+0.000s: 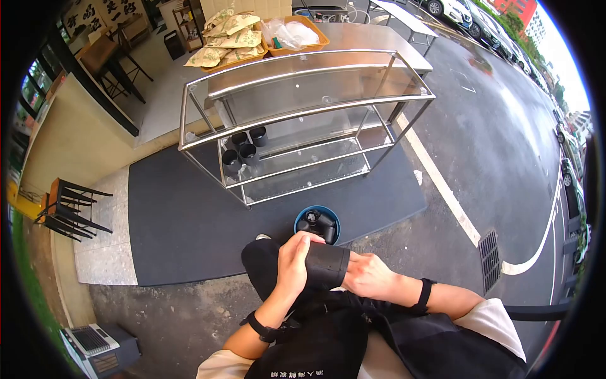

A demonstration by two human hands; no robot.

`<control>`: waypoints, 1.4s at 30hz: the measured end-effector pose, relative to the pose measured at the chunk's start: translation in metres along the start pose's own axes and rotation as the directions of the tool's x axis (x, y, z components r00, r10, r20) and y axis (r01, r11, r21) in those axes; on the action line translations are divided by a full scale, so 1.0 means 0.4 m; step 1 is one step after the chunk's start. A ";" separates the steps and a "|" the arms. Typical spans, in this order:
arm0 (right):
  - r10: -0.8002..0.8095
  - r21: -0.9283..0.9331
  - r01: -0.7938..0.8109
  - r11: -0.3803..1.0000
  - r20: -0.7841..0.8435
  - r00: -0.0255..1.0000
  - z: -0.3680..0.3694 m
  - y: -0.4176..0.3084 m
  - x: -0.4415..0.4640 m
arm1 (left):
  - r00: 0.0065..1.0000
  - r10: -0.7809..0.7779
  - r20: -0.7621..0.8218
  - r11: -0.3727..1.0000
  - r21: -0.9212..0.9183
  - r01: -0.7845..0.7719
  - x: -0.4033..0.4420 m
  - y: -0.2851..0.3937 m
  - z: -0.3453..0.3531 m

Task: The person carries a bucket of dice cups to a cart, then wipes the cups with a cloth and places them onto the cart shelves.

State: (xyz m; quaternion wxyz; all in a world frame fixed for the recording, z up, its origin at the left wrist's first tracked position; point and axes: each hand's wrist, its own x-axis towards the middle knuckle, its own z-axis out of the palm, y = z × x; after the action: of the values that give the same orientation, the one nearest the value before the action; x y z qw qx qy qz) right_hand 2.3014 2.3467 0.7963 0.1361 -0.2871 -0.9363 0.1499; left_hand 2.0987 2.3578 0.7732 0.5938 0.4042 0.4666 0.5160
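Note:
A black cup (326, 264) lies on its side in front of my body. My left hand (292, 265) is closed around its left end, with the thumb along the top. My right hand (371, 276) is at the cup's right end, its fingers curled and partly hidden there; whether they reach inside or grip something, I cannot tell. Just beyond my hands, a round blue bucket (338, 222) on the ground holds several black cups (324, 226).
A metal-framed rack (303, 120) stands ahead, with several black cups (247, 151) on its lower shelf. Behind are a steel table (360, 39), stacked packets (230, 39) and an orange basket (322, 42). Stools (66, 208) stand left; a drain grate (490, 260) lies right.

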 end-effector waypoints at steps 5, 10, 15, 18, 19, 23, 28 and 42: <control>0.054 0.131 -0.019 0.991 -0.266 0.962 0.051 -0.003 0.014 | 0.922 0.388 0.008 0.912 0.140 -0.385 -0.016 0.062 0.021; 0.167 0.360 -0.020 0.933 -0.381 0.909 0.071 -0.016 0.021 | 0.833 0.545 0.097 0.808 0.202 -0.553 -0.010 0.091 0.030; 0.247 0.653 0.026 0.757 -0.322 0.914 0.048 -0.007 0.019 | 0.664 0.713 0.224 0.615 0.254 -0.746 0.014 0.082 0.028; 0.319 0.816 -0.040 0.576 -0.180 0.930 0.041 0.000 0.010 | 0.579 0.766 0.278 0.529 0.239 -0.814 0.032 0.072 0.028; 0.339 0.866 -0.064 0.496 -0.125 0.932 0.034 -0.001 0.011 | 0.548 0.781 0.298 0.498 0.232 -0.836 0.039 0.071 0.025; 0.399 0.964 -0.207 0.167 0.126 0.908 0.005 0.011 -0.002 | 0.549 0.783 0.293 0.515 0.190 -0.836 0.070 0.088 0.001; 0.505 0.977 -0.202 -0.065 0.207 0.838 -0.127 0.121 -0.098 | 0.990 0.114 -0.079 0.946 -0.296 -0.133 0.089 0.028 -0.076; 0.396 0.941 -0.050 0.336 -0.093 0.914 0.007 0.013 0.058 | 0.785 -0.120 0.608 0.940 -0.184 0.286 0.024 -0.108 0.013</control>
State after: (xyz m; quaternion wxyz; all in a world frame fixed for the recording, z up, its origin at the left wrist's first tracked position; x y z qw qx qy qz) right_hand 2.2844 2.3636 0.7959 0.3938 -0.3075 -0.6067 0.6183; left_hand 2.1140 2.3611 0.7316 0.8100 0.4074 0.2270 0.3556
